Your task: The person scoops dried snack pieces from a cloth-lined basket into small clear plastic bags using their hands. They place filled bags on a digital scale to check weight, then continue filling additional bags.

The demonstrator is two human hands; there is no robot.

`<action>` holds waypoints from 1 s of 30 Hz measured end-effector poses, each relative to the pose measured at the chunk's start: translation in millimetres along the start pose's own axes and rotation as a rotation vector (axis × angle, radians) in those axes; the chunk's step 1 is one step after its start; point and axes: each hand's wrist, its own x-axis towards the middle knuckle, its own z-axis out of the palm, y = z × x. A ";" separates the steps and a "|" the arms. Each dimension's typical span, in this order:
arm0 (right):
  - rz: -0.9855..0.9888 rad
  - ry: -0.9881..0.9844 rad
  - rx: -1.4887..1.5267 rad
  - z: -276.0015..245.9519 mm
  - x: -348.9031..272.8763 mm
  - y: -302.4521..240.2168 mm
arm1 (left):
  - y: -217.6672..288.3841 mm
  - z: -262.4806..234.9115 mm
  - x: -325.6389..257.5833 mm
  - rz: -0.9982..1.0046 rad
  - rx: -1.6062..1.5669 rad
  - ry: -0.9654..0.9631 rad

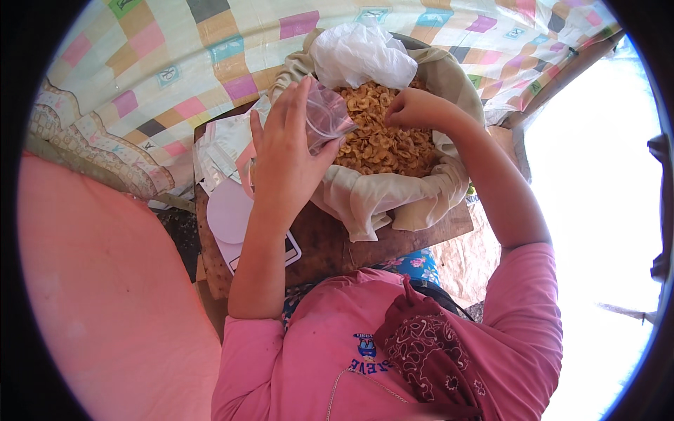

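My left hand (289,140) grips a clear, pink-tinted plastic pouch (325,112), its mouth spread and tilted toward the chips. Brown, curled chips (382,151), dried or fried by their look, fill a large basin lined with beige cloth (351,193). Over the right part of the heap hovers my right hand (421,112), its fingers curled and bunched downward. Whatever may be between those fingers is hidden. Crumpled white plastic (361,52) lies on the basin's far side, beyond both hands.
Flat clear pouches (221,151) lie on the wooden table (323,245), left of the basin. In front of them sits a pale kitchen scale with a round plate (228,212). A checkered plastic sheet (168,77) hangs behind, and a pink sheet (105,295) covers the left side.
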 end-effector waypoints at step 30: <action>0.046 0.154 -0.214 -22.4 14.9 1.8 | 4.9 -2.4 4.8 -0.026 -0.043 0.047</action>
